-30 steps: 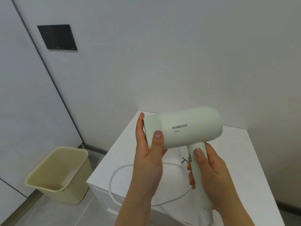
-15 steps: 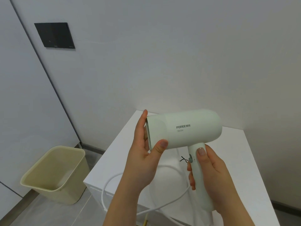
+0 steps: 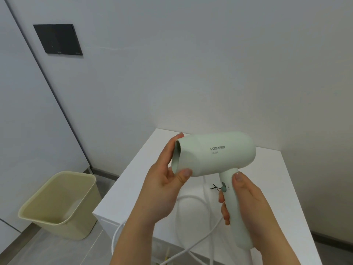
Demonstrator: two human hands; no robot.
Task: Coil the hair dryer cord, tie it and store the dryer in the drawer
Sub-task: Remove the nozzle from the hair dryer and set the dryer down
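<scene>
Left grip (image 3: 162, 181) has slid to the nozzle end of the hair dryer (image 3: 214, 153): thumb (image 3: 186, 172) dropped from the barrel's side to the lower rim of the mouth, palm now showing, forearm swung toward lower left of frame. Nozzle turned a bit toward the camera, so its opening shows. Cord (image 3: 193, 243) loop has slipped further over the desk (image 3: 277, 178) front edge at bottom centre.

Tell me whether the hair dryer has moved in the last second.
Yes. The hair dryer has shifted slightly right, away from the back left corner of the white cabinet, and its nozzle mouth now faces the camera more.
</scene>
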